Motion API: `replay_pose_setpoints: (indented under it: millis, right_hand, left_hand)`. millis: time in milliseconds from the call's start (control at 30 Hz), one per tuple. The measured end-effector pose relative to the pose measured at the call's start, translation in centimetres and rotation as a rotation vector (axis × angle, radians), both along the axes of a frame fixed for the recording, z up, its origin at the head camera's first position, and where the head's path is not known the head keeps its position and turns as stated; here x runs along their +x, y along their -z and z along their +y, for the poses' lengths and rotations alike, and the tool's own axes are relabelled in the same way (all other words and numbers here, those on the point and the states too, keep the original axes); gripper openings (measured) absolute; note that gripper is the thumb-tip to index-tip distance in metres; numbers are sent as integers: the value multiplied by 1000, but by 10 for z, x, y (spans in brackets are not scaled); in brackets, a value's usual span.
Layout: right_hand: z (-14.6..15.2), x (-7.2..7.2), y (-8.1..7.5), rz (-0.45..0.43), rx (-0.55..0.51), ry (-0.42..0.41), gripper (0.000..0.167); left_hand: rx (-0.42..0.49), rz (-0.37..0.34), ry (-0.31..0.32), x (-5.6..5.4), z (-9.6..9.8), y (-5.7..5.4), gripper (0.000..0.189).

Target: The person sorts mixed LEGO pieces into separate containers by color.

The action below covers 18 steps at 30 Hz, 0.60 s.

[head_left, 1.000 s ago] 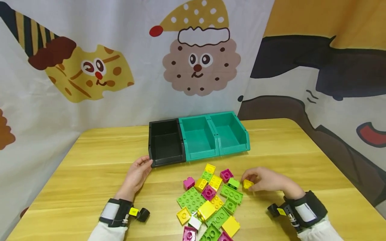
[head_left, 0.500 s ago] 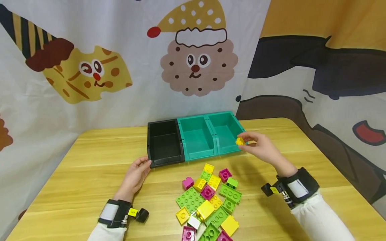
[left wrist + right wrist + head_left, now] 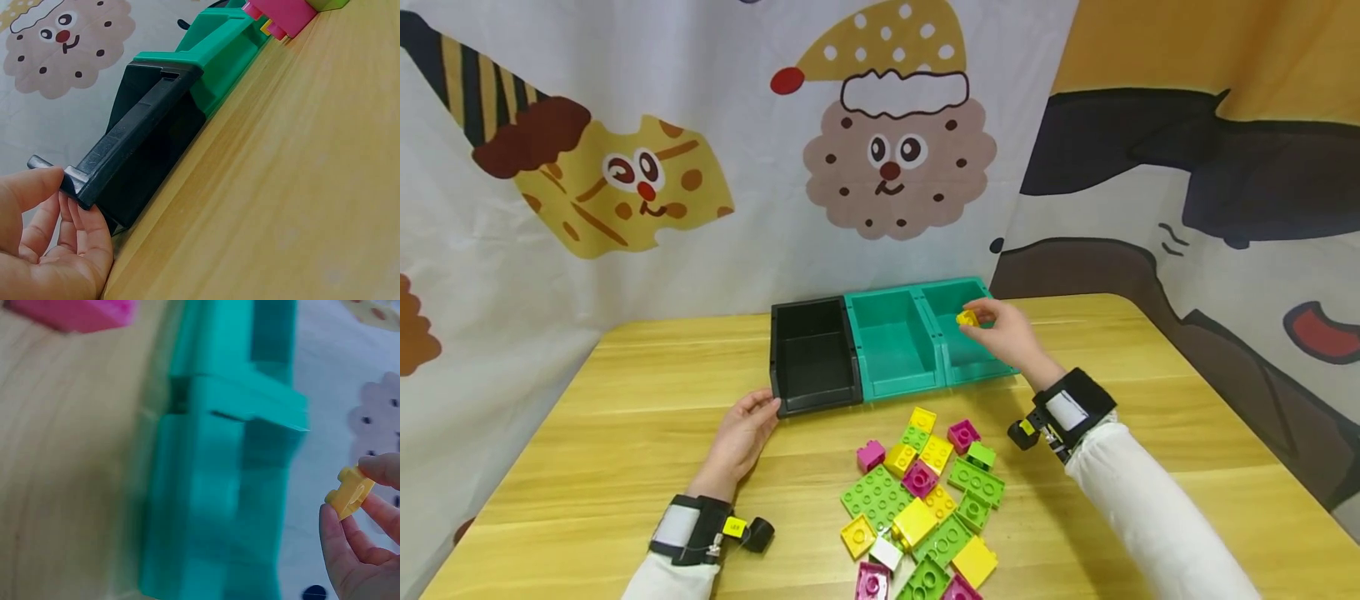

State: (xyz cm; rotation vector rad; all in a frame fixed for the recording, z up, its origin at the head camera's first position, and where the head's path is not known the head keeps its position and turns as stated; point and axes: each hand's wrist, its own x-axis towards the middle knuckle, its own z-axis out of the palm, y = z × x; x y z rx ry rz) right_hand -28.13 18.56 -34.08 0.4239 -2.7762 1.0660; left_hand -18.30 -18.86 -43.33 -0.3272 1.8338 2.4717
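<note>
- Right hand (image 3: pixel 1000 329): thumb and fingers pinch a small yellow brick (image 3: pixel 967 318), parted only by its width; the brick is held up at the right green bin (image 3: pixel 966 354), clear of its walls
- Left hand (image 3: pixel 741 437): fingers bent beneath the near left corner of the black bin (image 3: pixel 816 367), thumb on top, gripping its edge
- The middle green bin (image 3: pixel 895 350) sits between the black bin and the right green bin, all three side by side, their adjoining walls standing as dividers
- Loose bricks (image 3: pixel 914 522) in yellow, lime and pink spread over the wooden surface (image 3: pixel 587 433) in front of the bins, some overlapping; a white brick (image 3: pixel 885 552) lies among them
- A pink brick (image 3: pixel 871 455) sits at the left edge of the spread, near the black bin's front
- A printed curtain (image 3: pixel 737 275) hangs close behind the bins
- The right hand hides part of the right green bin's right wall and floor in the head view
- The lowest pink and lime bricks are cut off by that view's bottom edge
- The right wrist view is blurred around the green bins; exactly how high the yellow brick hangs over the rim is hard to judge
</note>
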Motion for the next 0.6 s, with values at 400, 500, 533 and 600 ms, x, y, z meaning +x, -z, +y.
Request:
replay_pose_setpoints:
  millis: [400,500,533,600]
  right_hand:
    - [-11,-21,31,-94,182,-15,37]
    - [-13,-23,35,-134,225,-13,38]
    - [-13,-25,36,-141,242,-15,38]
    - [-14,-28,40,-153,264,-15,38]
  left_hand:
    - [-26,-4,3,-1,0,-2,10]
    - [-29,-4,0,-1,0,-2,9]
    - [-33,-3,2,0,0,-2,9]
    - [-29,-4,2,0,0,-1,9]
